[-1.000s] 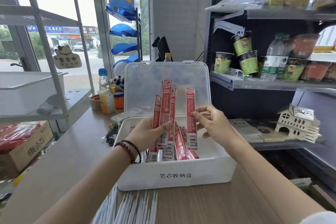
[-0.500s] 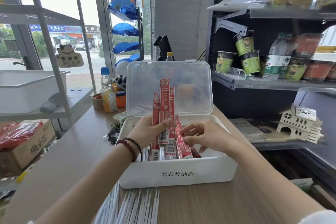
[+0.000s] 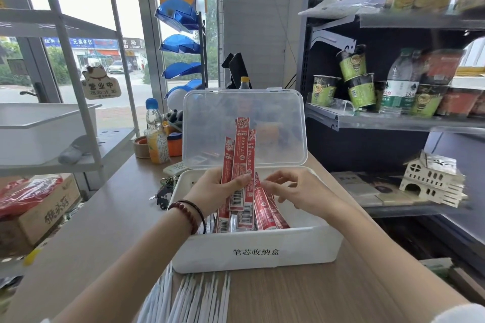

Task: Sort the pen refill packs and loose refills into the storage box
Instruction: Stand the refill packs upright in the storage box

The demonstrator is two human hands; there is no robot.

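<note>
A wooden counter [image 3: 105, 217] carries everything. In its middle stands the white storage box [image 3: 257, 252], lid open and upright. Just in front of the box, at the near edge, lie the loose refills [image 3: 189, 299], white, side by side. Left of the box lies a bunch of keys [image 3: 165, 191]. Farther back stand a tape roll [image 3: 140, 147] and a drink bottle [image 3: 156, 136] with a blue cap.

Red refill packs [image 3: 242, 155] stand upright in open white storage box [image 3: 301, 246].
</note>
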